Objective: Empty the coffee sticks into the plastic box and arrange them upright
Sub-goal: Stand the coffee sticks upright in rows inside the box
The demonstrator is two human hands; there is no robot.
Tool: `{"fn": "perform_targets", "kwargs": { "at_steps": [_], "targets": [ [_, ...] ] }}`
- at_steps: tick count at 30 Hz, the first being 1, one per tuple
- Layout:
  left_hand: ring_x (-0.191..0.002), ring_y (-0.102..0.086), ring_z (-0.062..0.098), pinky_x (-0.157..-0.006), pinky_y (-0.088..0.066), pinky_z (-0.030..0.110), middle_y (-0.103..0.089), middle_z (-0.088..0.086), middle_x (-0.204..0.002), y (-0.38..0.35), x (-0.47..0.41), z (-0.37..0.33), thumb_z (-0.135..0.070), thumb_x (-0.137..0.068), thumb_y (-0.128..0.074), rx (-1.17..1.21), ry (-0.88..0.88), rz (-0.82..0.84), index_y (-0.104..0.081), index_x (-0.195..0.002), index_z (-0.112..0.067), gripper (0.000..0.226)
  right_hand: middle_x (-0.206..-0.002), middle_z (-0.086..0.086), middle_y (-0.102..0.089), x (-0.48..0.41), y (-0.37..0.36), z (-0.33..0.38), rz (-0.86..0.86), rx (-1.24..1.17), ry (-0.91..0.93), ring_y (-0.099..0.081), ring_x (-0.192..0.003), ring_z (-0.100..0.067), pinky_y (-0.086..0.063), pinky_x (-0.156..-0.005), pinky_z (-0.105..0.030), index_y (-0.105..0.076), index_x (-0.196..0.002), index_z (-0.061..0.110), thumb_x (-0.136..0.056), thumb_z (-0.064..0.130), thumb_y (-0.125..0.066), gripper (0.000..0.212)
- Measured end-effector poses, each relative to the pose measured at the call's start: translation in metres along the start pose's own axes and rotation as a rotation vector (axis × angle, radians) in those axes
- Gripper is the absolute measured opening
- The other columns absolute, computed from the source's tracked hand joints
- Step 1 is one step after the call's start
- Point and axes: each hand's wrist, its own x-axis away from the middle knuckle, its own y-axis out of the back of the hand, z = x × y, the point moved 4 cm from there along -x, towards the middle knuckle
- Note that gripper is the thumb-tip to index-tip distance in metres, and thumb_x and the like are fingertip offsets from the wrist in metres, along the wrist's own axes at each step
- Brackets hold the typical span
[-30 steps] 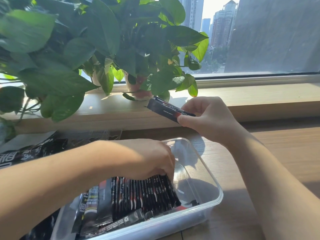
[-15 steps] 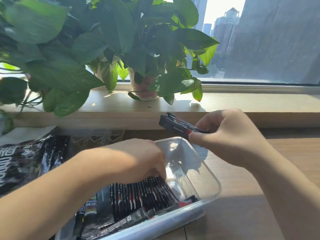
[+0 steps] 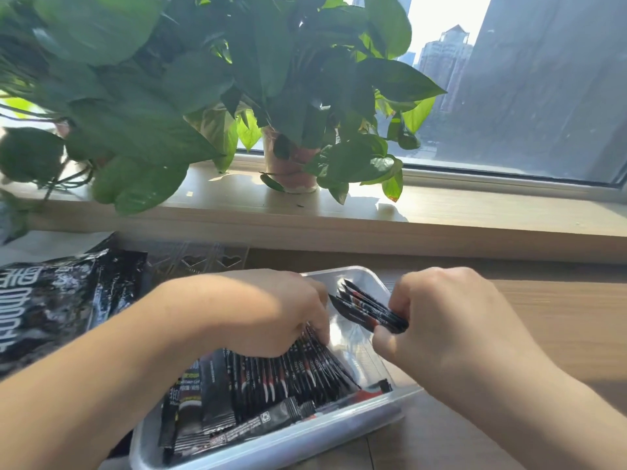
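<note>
A clear plastic box [image 3: 356, 425] sits on the wooden table in front of me. Inside it a row of black coffee sticks [image 3: 291, 374] stands on edge, leaning to the right, and my left hand [image 3: 271, 313] presses on top of the row. Several more sticks lie flat along the box's near wall. My right hand [image 3: 441, 320] pinches a small bundle of black sticks [image 3: 369, 308] over the bare right end of the box, close to my left fingers.
A crumpled black coffee bag [image 3: 57, 300] lies at the left on the table, with a clear lid [image 3: 200, 259] behind it. Potted plants [image 3: 291, 164] stand on the window ledge behind the box, their leaves hanging over the left side.
My right hand has come down and toward me with the bundle, from above the far rim to inside the box's right end. My left hand has stayed on the row.
</note>
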Motion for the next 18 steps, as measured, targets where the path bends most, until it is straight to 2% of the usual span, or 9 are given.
{"fn": "perform_targets", "kwargs": {
  "at_steps": [3,5,7,10,12,14,16,17,18],
  "targets": [
    [-0.099,-0.052,0.014,-0.081,-0.044,0.026,-0.047,-0.012,-0.127,0.006,0.000,-0.002,-0.008,-0.099,-0.049,0.041,0.070,-0.032,-0.065,-0.123,-0.038,0.042,-0.065,0.001,-0.051,-0.003,-0.009,0.010,0.055,0.022,0.042,-0.050,-0.063,-0.021,-0.031,-0.046,-0.025,-0.056,-0.070,0.015,-0.075,0.037,-0.062,0.024],
    [-0.089,-0.046,0.014,-0.066,-0.041,0.018,-0.048,-0.007,-0.128,0.008,-0.003,-0.002,-0.011,-0.099,-0.054,0.067,0.108,-0.025,-0.064,-0.127,-0.033,0.037,-0.062,0.001,-0.046,-0.006,-0.015,0.013,0.084,0.036,0.062,-0.044,-0.058,-0.020,-0.027,-0.043,-0.022,-0.054,-0.069,0.014,-0.076,0.035,-0.063,0.023],
    [-0.090,-0.041,0.013,-0.052,-0.032,0.009,-0.050,-0.001,-0.132,0.010,-0.006,-0.007,-0.014,-0.100,-0.055,0.076,0.111,0.028,-0.060,-0.133,-0.024,0.034,-0.062,0.002,-0.047,-0.011,-0.019,0.013,0.128,0.015,0.059,-0.044,-0.056,-0.019,-0.028,-0.043,-0.022,-0.060,-0.069,0.015,-0.076,0.034,-0.066,0.021],
    [-0.097,-0.037,0.010,-0.057,-0.031,0.004,-0.050,-0.002,-0.136,0.016,-0.006,-0.014,-0.013,-0.102,-0.051,0.058,0.091,0.061,-0.057,-0.139,-0.021,0.038,-0.060,0.001,-0.045,-0.015,-0.022,0.016,0.175,0.000,0.066,-0.040,-0.051,-0.015,-0.024,-0.041,-0.022,-0.048,-0.057,0.014,-0.076,0.028,-0.066,0.029],
    [-0.102,-0.042,0.013,-0.059,-0.030,0.001,-0.049,-0.005,-0.125,0.014,-0.005,-0.012,-0.010,-0.102,-0.050,0.000,0.069,0.091,-0.057,-0.139,-0.027,0.041,-0.059,-0.001,-0.039,-0.016,-0.024,0.021,0.220,0.030,0.096,-0.034,-0.048,-0.014,-0.022,-0.041,-0.023,-0.037,-0.055,0.014,-0.078,0.024,-0.065,0.038],
    [-0.107,-0.050,0.016,-0.062,-0.032,0.008,-0.045,-0.008,-0.106,0.009,-0.014,-0.013,-0.009,-0.101,-0.053,-0.062,0.045,0.085,-0.059,-0.137,-0.029,0.041,-0.057,0.000,-0.037,-0.019,-0.028,0.027,0.283,0.065,0.116,-0.033,-0.046,-0.013,-0.024,-0.040,-0.023,-0.034,-0.056,0.015,-0.080,0.025,-0.068,0.042],
    [-0.090,-0.055,0.015,-0.061,-0.036,0.019,-0.049,-0.009,-0.087,-0.001,-0.023,-0.013,-0.021,-0.099,-0.059,-0.157,-0.008,0.122,-0.062,-0.132,-0.019,0.034,-0.055,0.003,-0.041,-0.025,-0.035,0.031,0.365,0.083,0.114,-0.037,-0.046,-0.011,-0.028,-0.041,-0.023,-0.036,-0.058,0.017,-0.080,0.030,-0.072,0.044],
    [-0.085,-0.055,0.015,-0.061,-0.038,0.023,-0.052,-0.008,-0.083,-0.003,-0.022,-0.012,-0.025,-0.098,-0.060,-0.173,-0.027,0.118,-0.063,-0.129,-0.016,0.032,-0.054,0.003,-0.043,-0.027,-0.039,0.031,0.409,0.089,0.107,-0.039,-0.047,-0.011,-0.030,-0.042,-0.023,-0.036,-0.059,0.017,-0.080,0.032,-0.073,0.045],
    [-0.087,-0.056,0.015,-0.062,-0.039,0.024,-0.058,-0.007,-0.089,-0.002,-0.019,-0.011,-0.022,-0.098,-0.059,-0.152,-0.031,0.096,-0.064,-0.127,-0.019,0.029,-0.054,0.003,-0.044,-0.028,-0.043,0.031,0.444,0.096,0.102,-0.041,-0.048,-0.012,-0.032,-0.043,-0.023,-0.035,-0.060,0.016,-0.081,0.034,-0.072,0.046]
  ]
}}
